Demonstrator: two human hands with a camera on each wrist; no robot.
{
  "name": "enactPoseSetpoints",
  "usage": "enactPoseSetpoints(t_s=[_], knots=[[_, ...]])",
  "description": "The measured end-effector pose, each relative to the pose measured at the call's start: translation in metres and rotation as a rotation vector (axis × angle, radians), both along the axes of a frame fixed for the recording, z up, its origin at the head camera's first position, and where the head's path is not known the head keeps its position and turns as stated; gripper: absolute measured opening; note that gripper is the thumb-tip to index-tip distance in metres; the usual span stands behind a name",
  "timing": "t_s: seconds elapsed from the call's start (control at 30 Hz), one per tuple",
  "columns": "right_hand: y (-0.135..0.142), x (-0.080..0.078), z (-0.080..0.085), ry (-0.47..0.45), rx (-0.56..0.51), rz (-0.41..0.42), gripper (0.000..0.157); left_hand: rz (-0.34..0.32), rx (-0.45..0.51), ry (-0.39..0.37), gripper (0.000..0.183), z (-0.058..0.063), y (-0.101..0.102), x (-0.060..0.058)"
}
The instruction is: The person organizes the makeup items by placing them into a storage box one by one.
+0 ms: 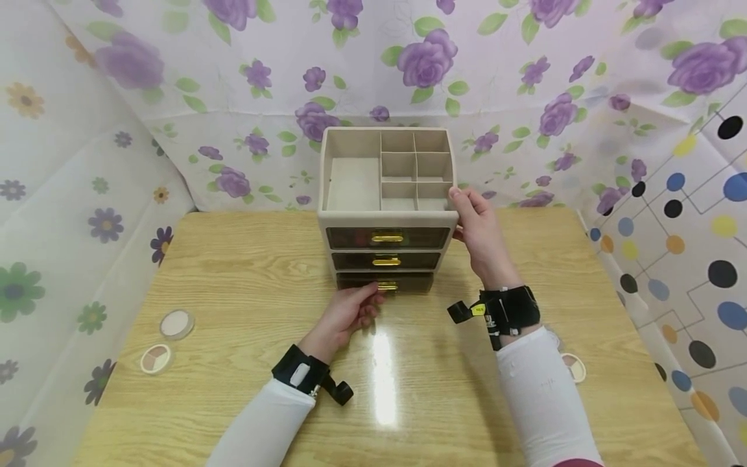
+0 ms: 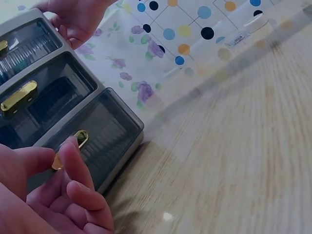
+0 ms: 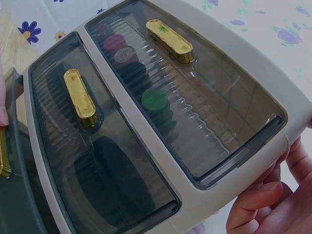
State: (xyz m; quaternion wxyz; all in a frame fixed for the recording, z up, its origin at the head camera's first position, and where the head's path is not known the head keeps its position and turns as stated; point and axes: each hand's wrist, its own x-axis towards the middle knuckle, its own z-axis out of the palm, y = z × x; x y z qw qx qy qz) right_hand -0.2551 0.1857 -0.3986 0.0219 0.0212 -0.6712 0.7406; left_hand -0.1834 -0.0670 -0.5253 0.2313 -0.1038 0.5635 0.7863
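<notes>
Purple-rose cloth hangs behind the wooden table, with daisy-print cloth along its left edge and dotted cloth along its right. Wood grain runs from both sides of the drawer organizer out to those edges, and forward from its foot toward me; the back edge lies close behind it. Near the left edge sit a white compact and, just beside it, a three-shade compact. Toward the right edge, another round compact shows past my right sleeve.

Midway along the back edge, the organizer stands upright, cream-coloured, its top tray split into one wide compartment on the left and six small ones on the right. Gold handles mark its smoky drawers. Through the top drawer I see pink and green rounds; a dark shape in the middle drawer I can't make out. The bottom drawer juts slightly from the frame.

My left hand pinches the bottom handle between thumb and forefinger, the other fingers curled. My right hand grips the organizer's right side near the front corner, thumb at the upper rim.
</notes>
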Motion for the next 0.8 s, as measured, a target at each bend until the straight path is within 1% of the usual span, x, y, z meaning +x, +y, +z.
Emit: enactPoseSetpoints(t_s=[0.13,0.33,0.67,0.8], knots=[[0.001,-0.001,0.0,0.005,0.001,0.0,0.029,-0.023,-0.02,-0.004,0.035,0.002,0.0,0.005],[0.0,0.0,0.001,0.005,-0.006,0.002,0.029,-0.042,-0.051,-0.004,0.034,0.002,-0.002,0.011],[0.001,0.001,0.001,0.007,-0.001,-0.002,0.03,-0.077,-0.073,0.01,0.033,0.001,-0.006,0.026],[0.001,0.001,0.002,0.003,0.005,-0.001,0.03,-0.092,-0.066,0.008,0.032,-0.001,-0.008,0.032]])
